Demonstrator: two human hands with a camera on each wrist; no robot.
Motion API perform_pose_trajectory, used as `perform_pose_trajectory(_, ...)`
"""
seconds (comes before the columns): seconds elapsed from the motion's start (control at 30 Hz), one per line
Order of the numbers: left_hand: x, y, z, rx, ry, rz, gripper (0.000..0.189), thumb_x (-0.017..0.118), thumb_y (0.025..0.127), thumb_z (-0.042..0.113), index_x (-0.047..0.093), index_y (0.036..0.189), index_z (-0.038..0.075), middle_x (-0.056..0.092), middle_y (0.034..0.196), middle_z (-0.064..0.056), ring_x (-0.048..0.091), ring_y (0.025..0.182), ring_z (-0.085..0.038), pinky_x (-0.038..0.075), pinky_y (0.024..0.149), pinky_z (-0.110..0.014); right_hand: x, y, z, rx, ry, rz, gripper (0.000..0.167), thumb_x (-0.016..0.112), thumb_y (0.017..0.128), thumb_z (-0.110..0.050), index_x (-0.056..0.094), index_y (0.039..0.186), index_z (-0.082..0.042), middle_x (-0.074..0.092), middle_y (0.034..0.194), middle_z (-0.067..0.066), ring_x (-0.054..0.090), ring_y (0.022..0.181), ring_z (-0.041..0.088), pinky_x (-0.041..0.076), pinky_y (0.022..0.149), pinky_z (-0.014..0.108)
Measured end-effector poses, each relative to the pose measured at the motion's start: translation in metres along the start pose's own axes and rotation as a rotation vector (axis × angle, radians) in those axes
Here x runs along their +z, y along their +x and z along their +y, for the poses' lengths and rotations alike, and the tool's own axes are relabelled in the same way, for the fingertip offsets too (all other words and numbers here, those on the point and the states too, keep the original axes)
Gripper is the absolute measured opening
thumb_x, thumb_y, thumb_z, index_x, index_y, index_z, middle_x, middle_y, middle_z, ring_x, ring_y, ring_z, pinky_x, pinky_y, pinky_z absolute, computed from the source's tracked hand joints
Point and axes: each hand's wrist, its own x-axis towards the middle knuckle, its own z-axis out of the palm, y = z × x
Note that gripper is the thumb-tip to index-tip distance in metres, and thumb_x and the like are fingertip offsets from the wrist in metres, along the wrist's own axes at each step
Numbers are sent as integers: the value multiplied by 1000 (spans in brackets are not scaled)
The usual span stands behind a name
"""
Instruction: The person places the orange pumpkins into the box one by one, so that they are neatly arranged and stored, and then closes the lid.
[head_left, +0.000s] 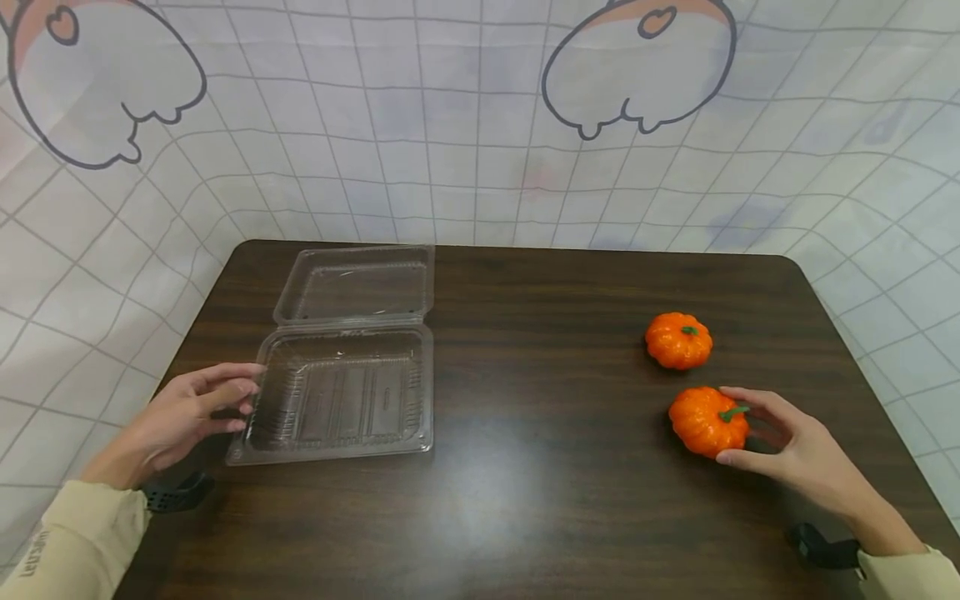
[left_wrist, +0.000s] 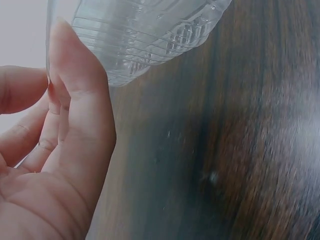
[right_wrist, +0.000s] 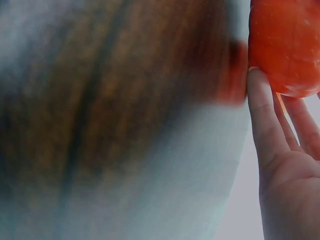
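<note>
A clear plastic clamshell container (head_left: 255,433) lies on the left of the table, its lid (head_left: 356,292) folded back away from me. My left hand (head_left: 187,412) pinches the left rim of its base between thumb and fingers; the left wrist view shows the ribbed wall (left_wrist: 150,37) beside the fingers. On the right side, my right hand (head_left: 798,454) holds a small orange pumpkin (head_left: 705,421) with a green stem, thumb on its near side and fingers on its far side. Whether that pumpkin touches the table I cannot tell. Just beyond it sits a second orange pumpkin (head_left: 677,342).
Both things rest on a dark brown wood-grain table (head_left: 525,375). Behind it and at the sides hangs a white grid-patterned cloth (head_left: 480,150) with cartoon animal prints. Dark straps circle both wrists.
</note>
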Motion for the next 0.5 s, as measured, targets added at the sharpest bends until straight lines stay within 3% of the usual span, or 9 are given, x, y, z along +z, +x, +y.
perform_pose_trajectory(0.5, 21, 5, 4, 6, -4, -43, 30, 53, 109, 18, 60, 137, 22, 65, 118, 13, 67, 94, -7, 63, 79, -28, -14, 5, -8, -8, 15, 24, 75, 88, 81, -8, 54, 148, -13, 52, 140, -30, 45, 124, -22, 40, 93, -6)
